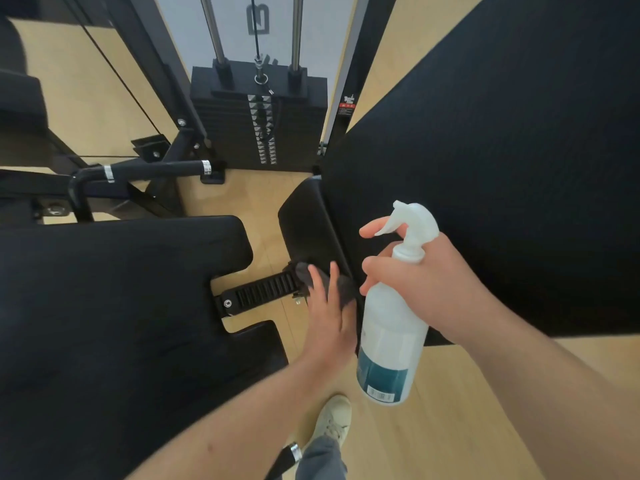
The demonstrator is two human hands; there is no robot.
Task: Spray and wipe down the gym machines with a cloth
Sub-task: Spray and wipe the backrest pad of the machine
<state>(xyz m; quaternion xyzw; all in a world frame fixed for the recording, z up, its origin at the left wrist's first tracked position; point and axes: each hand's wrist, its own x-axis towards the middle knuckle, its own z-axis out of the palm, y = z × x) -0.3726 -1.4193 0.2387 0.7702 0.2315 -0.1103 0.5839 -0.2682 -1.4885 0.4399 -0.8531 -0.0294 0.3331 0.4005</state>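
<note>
From the head camera, looking down: the left hand (329,306) lies flat with its fingers straight, pressing a dark grey cloth (304,273) against the near end of a small black pad (311,223) in the middle of the scene. Just to its right, the right hand (433,282) is wrapped around the neck of a white spray bottle (391,341), forefinger stretched out by the trigger and the nozzle pointing left toward the small pad. The bottle hangs upright, above the wooden floor (433,438).

A large black backrest pad (502,150) fills the right side, touching the small pad's edge. To the left sits a wide black seat pad (121,306), with a notched adjustment bar (266,289) running between it and the cloth. The weight stack (259,123) stands at the far centre. A pale shoe (332,420) shows near the bottom.
</note>
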